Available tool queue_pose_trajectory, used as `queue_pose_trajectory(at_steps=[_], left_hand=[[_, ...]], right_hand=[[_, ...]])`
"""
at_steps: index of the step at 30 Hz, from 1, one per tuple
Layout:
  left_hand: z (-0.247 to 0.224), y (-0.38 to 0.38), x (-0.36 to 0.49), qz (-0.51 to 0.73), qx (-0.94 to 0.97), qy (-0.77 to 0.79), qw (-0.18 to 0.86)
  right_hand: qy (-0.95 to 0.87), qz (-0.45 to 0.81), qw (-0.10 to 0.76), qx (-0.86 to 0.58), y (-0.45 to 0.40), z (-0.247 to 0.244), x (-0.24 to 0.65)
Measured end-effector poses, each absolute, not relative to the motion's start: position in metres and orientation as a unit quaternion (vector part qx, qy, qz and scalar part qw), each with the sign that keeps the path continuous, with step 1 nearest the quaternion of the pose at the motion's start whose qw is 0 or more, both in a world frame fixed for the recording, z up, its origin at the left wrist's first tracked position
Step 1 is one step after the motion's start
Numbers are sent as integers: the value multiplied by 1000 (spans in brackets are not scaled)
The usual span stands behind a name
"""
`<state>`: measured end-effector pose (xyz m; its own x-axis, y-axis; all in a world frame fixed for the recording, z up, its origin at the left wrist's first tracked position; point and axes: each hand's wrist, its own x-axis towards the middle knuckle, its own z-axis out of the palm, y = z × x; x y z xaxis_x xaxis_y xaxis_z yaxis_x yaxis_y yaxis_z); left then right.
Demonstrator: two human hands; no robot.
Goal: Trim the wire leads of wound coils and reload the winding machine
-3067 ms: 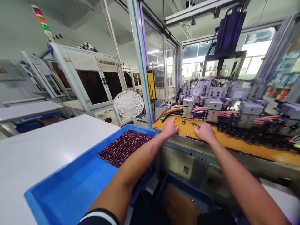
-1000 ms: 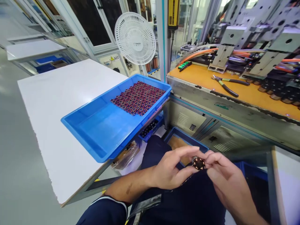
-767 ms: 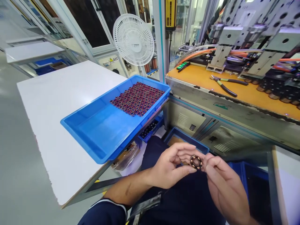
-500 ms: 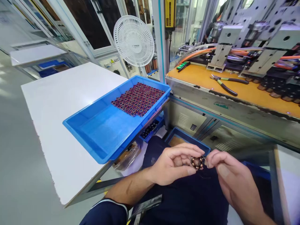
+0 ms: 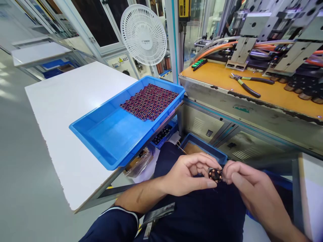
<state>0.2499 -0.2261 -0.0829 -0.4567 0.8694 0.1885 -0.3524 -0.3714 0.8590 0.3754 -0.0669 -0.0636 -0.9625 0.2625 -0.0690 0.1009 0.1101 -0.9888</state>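
Observation:
Above my lap, my left hand [image 5: 185, 174] is closed on a small round motor stator [image 5: 215, 175], with its thumb below and its fingers above. The stator is a dark ring with copper-coloured spots around its face, which is turned towards me. Close against its right edge is my right hand [image 5: 248, 183], thumb and forefinger pinched together. Blur hides what lies between those fingertips. A thin copper-coloured strand [image 5: 182, 149] shows by my knee, beyond the left hand.
A blue tray [image 5: 101, 158] on the white table [image 5: 52, 134] holds many small dark red pieces at its far end. Cutting pliers [image 5: 243, 84] lie on the machine's orange bench top [image 5: 217, 75]. A white fan [image 5: 145, 37] stands behind. Another blue bin [image 5: 219, 155] sits below, beyond my knees.
The stator has turned to show its face more fully. Thin wires seen at the right fingertips before are no longer distinct. A thin strand now shows by my knee. The view has shifted slightly.

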Motion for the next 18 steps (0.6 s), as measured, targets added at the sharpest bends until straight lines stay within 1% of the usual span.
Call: queue_pose_trajectory(at_steps=[2, 7, 9, 11, 13, 16, 18], left_hand=[[-82, -225, 250, 756, 333, 400, 396], [-79, -227, 248, 748, 311, 413, 416], [-78, -229, 246, 740, 287, 412, 449], [-76, -229, 245, 725, 260, 405, 493], [-75, -228, 245, 706, 246, 403, 528], [-74, -227, 246, 682, 252, 416, 546], [-73, -228, 246, 677, 255, 426, 544]], right_hand=[[-735, 667, 27, -119, -69, -63, 377], [-745, 660, 13, -97, -57, -60, 382], [-776, 625, 16, -85, -46, -57, 382], [-801, 594, 39, -65, -38, -53, 377], [-811, 582, 47, -20, -36, -46, 366], [-809, 586, -10, 45, -41, -38, 345], [-808, 587, -31, 47, -47, -34, 336]])
